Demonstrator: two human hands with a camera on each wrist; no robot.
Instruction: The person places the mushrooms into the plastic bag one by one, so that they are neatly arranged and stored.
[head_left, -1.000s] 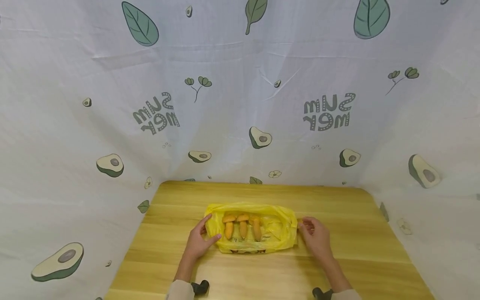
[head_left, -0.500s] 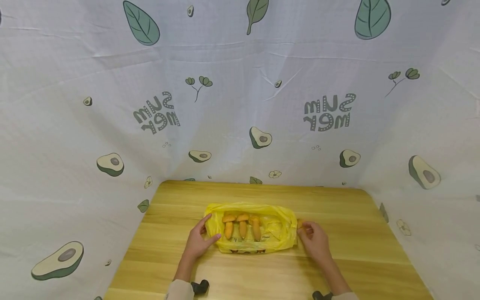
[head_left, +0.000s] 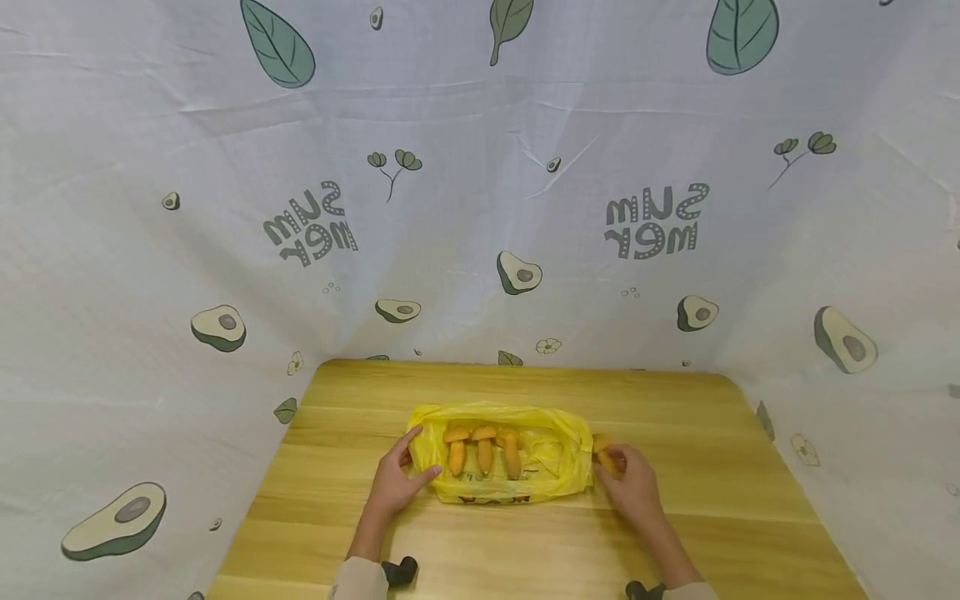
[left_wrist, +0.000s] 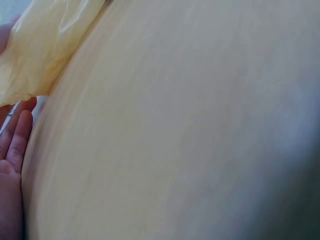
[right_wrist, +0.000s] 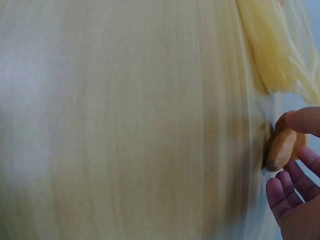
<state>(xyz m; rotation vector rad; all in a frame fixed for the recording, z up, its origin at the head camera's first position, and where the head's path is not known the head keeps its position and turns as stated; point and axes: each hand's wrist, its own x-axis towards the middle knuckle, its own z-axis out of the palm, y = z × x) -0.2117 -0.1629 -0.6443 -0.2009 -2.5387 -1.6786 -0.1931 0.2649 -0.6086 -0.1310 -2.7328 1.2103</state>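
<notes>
The yellow plastic bag [head_left: 501, 454] holds three orange mushrooms [head_left: 483, 448]; left hand [head_left: 395, 479] rests on its left edge, fingers straight; right hand [head_left: 632, 485] pinches a fourth mushroom [head_left: 604, 452] just beside its right edge. Bare bench [head_left: 705, 442] lies open all around.

You've got a light wood surface [head_left: 675, 417], boxed in by white cloth backdrop [head_left: 480, 208] printed with avocados, leaves, "SUMMER". Even lighting.
</notes>
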